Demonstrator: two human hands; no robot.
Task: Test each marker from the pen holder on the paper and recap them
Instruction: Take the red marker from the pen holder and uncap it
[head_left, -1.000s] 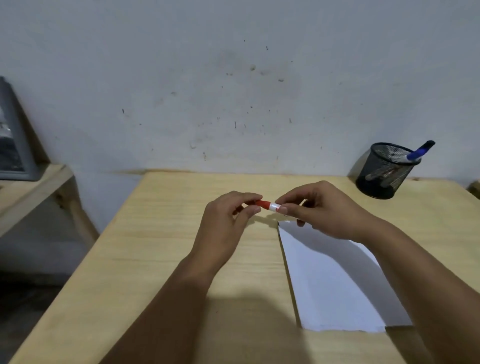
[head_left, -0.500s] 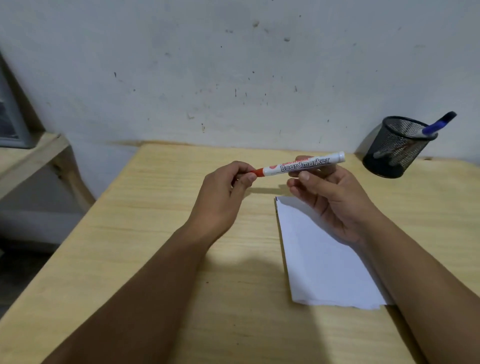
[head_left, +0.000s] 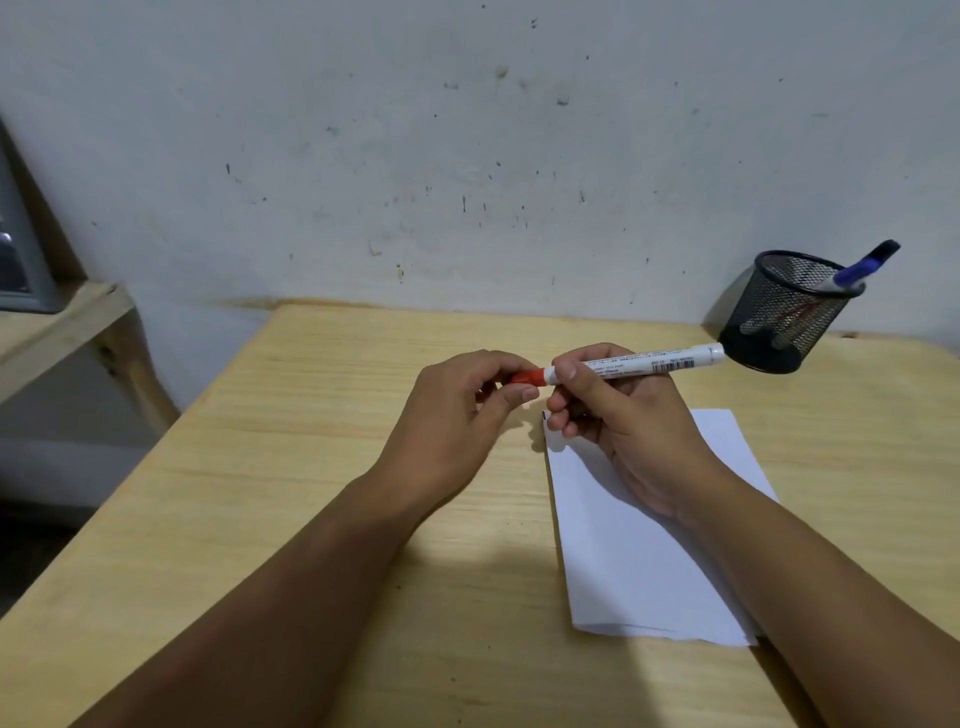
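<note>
A white board marker (head_left: 644, 362) with a red cap (head_left: 527, 376) lies level above the table. My right hand (head_left: 618, 415) grips its white barrel near the cap end. My left hand (head_left: 462, 415) pinches the red cap between thumb and fingers, and the cap still sits on the marker. Under my right hand, a white sheet of paper (head_left: 639, 561) lies flat on the table. A black mesh pen holder (head_left: 784, 312) stands at the back right with a blue-capped marker (head_left: 857, 267) sticking out and more markers dimly seen inside.
The wooden table (head_left: 291, 467) reaches the marked white wall behind it. A lower wooden shelf (head_left: 57, 327) with a grey object on it stands at the left, with a gap down to the floor between it and the table.
The marker has rolled in my right hand, so its barcode side now faces up. My right fingers have shifted closer to the cap. My left hand stays on the red cap.
</note>
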